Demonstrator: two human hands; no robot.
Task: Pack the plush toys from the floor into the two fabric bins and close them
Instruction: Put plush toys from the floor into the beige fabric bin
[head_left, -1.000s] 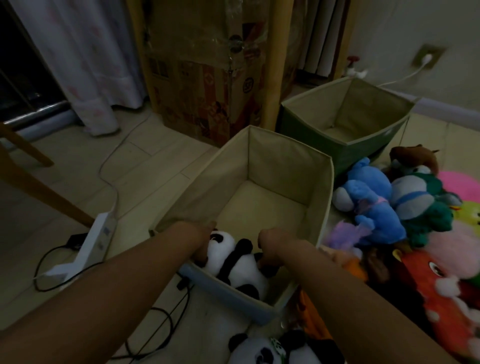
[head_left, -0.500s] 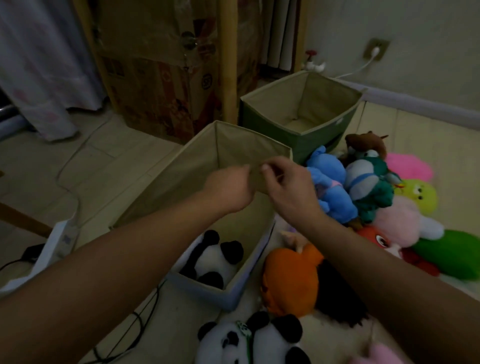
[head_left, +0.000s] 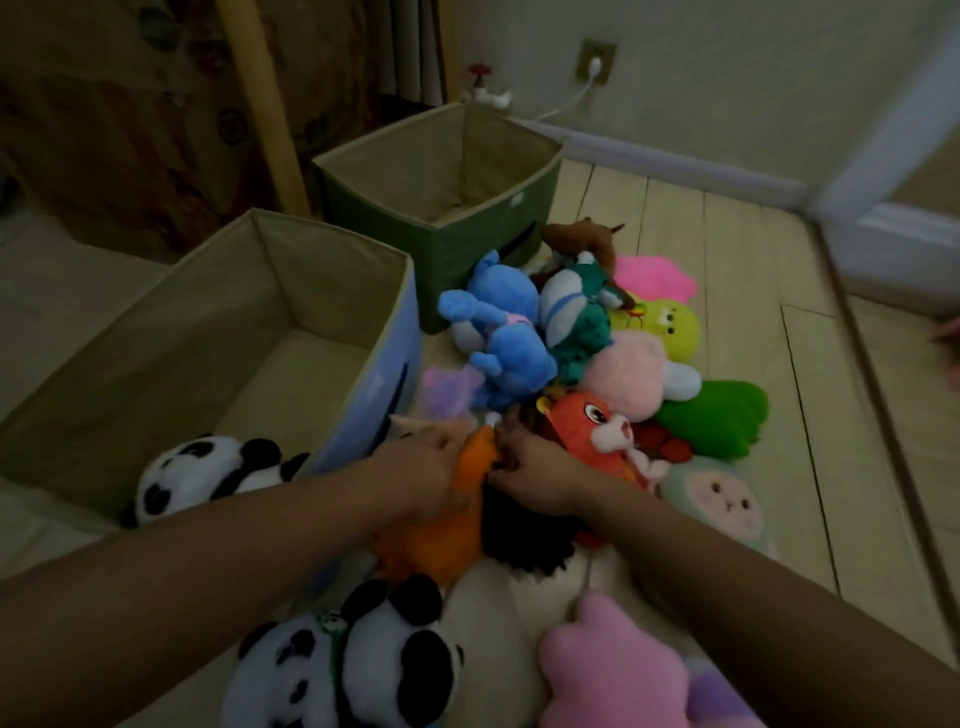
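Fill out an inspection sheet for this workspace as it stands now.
Surface: pale plank floor, toys heaped on it.
Job's things: blue bin open, holding one panda; green bin open, no toys visible inside; orange plush and many other toys unpacked.
Clutter: second panda and pink plush nearest the camera.
Grip: left hand and right hand both grasp the orange plush.
Cables: white cord plugged into wall socket.
Surroundings: cardboard box, wooden post, baseboard.
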